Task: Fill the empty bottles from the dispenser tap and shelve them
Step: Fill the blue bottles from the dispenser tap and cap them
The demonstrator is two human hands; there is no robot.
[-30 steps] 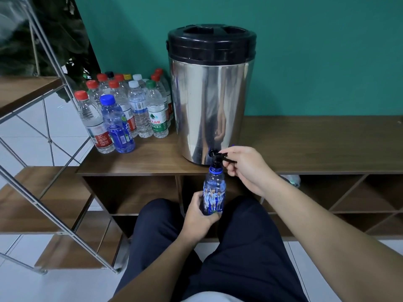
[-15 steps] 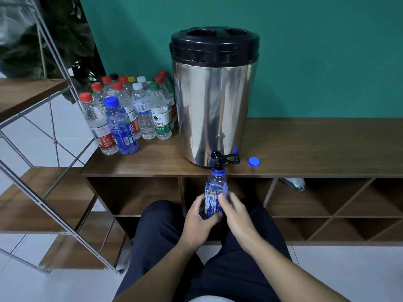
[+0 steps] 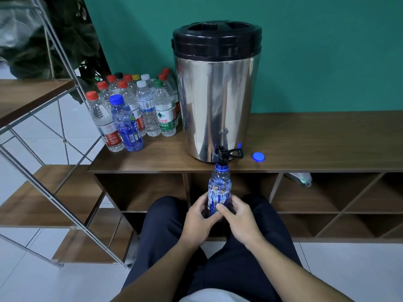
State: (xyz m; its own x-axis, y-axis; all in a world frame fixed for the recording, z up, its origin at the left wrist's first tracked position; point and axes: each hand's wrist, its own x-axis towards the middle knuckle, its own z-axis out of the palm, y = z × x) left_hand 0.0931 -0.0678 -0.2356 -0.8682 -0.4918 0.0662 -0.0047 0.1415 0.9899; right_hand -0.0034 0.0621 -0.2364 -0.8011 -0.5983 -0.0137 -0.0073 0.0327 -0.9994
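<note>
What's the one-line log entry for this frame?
stage: filling | bottle: uncapped, under tap | left hand: grips bottle | right hand: grips bottle | cap: on counter

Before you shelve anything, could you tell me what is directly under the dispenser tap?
An uncapped blue bottle sits mouth-up under the tap, held by the left hand and right hand. Its base is hidden by fingers.

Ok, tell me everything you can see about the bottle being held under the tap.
The bottle is clear blue-tinted plastic with a blue neck ring and a printed label showing figures in striped shirts. It stands upright and uncapped, its mouth right below the black tap of the steel dispenser. The left hand and right hand both grip its lower half. Its fill level cannot be told.
</note>
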